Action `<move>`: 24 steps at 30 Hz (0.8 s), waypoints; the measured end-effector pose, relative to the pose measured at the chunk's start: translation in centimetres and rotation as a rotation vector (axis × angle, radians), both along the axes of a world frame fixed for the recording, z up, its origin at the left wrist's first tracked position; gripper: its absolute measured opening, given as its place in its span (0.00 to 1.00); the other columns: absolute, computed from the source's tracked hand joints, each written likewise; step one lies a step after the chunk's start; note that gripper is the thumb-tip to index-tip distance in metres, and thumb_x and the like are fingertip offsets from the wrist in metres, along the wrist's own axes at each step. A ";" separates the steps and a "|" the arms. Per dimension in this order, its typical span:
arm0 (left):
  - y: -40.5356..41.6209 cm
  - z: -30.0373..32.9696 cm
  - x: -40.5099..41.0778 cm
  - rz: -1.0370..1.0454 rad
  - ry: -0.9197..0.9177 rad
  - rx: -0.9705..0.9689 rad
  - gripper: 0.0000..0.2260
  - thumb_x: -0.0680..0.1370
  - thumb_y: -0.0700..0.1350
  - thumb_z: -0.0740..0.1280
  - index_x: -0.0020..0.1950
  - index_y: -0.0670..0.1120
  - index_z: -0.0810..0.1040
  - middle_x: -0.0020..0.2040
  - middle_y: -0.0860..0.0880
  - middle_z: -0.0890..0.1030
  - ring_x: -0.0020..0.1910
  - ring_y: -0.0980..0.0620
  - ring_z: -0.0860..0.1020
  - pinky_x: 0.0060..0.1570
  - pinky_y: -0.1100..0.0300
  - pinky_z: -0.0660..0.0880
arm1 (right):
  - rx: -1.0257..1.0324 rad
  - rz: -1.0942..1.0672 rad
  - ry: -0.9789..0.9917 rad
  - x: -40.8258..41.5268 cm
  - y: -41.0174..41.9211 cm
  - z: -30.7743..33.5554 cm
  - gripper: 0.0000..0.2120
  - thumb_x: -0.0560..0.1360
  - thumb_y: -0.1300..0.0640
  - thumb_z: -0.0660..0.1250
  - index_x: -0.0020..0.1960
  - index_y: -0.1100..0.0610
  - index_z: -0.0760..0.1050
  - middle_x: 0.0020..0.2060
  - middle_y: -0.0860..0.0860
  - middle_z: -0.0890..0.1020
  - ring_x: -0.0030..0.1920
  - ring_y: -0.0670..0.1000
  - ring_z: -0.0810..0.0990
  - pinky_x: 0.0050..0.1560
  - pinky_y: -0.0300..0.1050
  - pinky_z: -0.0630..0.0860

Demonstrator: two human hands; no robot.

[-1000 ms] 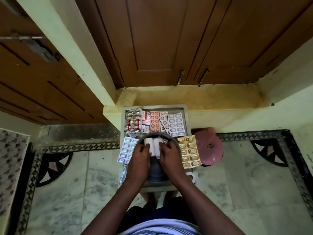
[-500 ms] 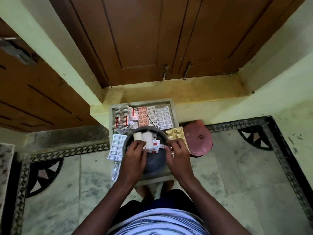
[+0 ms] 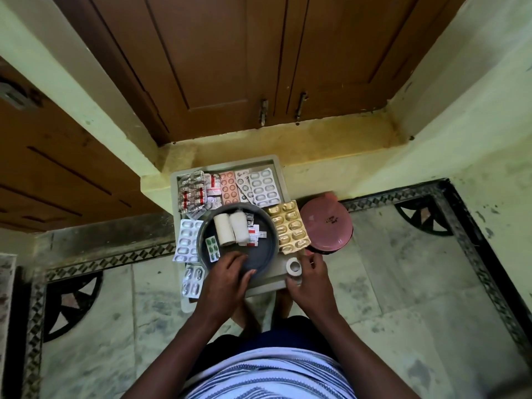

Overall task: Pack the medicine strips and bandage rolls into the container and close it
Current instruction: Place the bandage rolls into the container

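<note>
Your left hand [image 3: 230, 276] rests on the near rim of the round dark grey container [image 3: 266, 254], fingers loosely curled over the edge and holding nothing else. Your right hand [image 3: 312, 279] sits just right of the container, thumb and fingers pinching the small white tape roll [image 3: 294, 266] that stands on the near right corner of the grey plastic tray [image 3: 277, 168].

Inside the container lie two white bandage rolls [image 3: 231, 231] side by side, a green tablet strip [image 3: 212, 248] to their left and a red-and-white strip [image 3: 256, 236] to their right.

To do this step well, keep your left hand steadying the rim while you lift the tape roll over the edge and lay it in the bare near part of the container, flat, so the lid can seat later. Most strips are not yet packed: the gold blister strip [image 3: 289, 227] just right of the container, silver strips [image 3: 187, 240] to its left, and the pink strip [image 3: 230, 188] and other foil strips beyond it.

The round pink lid [image 3: 326, 224] waits on the floor to the right of the container, beyond the gold strip. The tray sits on a pale marble floor [image 3: 403, 283] with a dark patterned border, below brown wooden doors [image 3: 244, 67] and a yellow-green wall [image 3: 475, 96].
</note>
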State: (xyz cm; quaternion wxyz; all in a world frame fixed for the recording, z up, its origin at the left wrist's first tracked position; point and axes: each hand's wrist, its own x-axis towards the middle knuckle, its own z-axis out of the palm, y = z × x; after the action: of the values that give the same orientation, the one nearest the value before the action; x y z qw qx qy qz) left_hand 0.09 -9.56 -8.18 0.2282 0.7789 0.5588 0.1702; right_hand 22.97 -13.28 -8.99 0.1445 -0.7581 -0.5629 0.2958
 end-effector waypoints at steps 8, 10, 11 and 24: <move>-0.3 -0.1 -0.3 0.024 -0.011 0.009 0.16 0.81 0.48 0.69 0.63 0.40 0.80 0.59 0.43 0.81 0.58 0.45 0.80 0.58 0.54 0.78 | 0.029 -0.011 -0.032 -0.1 -0.1 0.4 0.20 0.65 0.50 0.70 0.55 0.55 0.76 0.53 0.52 0.74 0.51 0.58 0.78 0.42 0.52 0.79; -0.3 0.0 -0.7 0.046 -0.015 0.032 0.16 0.81 0.49 0.67 0.63 0.40 0.80 0.60 0.43 0.80 0.59 0.44 0.80 0.60 0.54 0.77 | 0.090 -0.019 -0.048 -0.2 -0.3 1.0 0.21 0.65 0.49 0.71 0.55 0.54 0.76 0.52 0.51 0.75 0.50 0.56 0.78 0.41 0.50 0.79; -0.2 0.1 -0.9 0.061 -0.018 0.047 0.16 0.81 0.49 0.66 0.63 0.39 0.80 0.61 0.43 0.80 0.60 0.44 0.79 0.61 0.54 0.76 | 0.128 -0.027 -0.050 -0.3 -0.3 1.4 0.21 0.65 0.50 0.72 0.56 0.54 0.76 0.52 0.51 0.75 0.50 0.56 0.78 0.42 0.49 0.79; 0.3 0.1 -3.7 0.288 -0.058 -0.030 0.24 0.84 0.40 0.60 0.80 0.41 0.64 0.84 0.46 0.58 0.84 0.52 0.53 0.78 0.70 0.51 | 0.280 0.419 -0.029 -7.8 7.4 4.6 0.21 0.69 0.50 0.71 0.59 0.57 0.77 0.53 0.55 0.77 0.54 0.57 0.78 0.50 0.49 0.79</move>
State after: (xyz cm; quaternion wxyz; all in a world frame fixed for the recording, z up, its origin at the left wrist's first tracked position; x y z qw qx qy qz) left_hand -3.58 -9.26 -8.11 0.2292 0.6820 0.6603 0.2153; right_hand 15.18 -5.88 -4.36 0.1757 -0.6015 -0.7453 0.2277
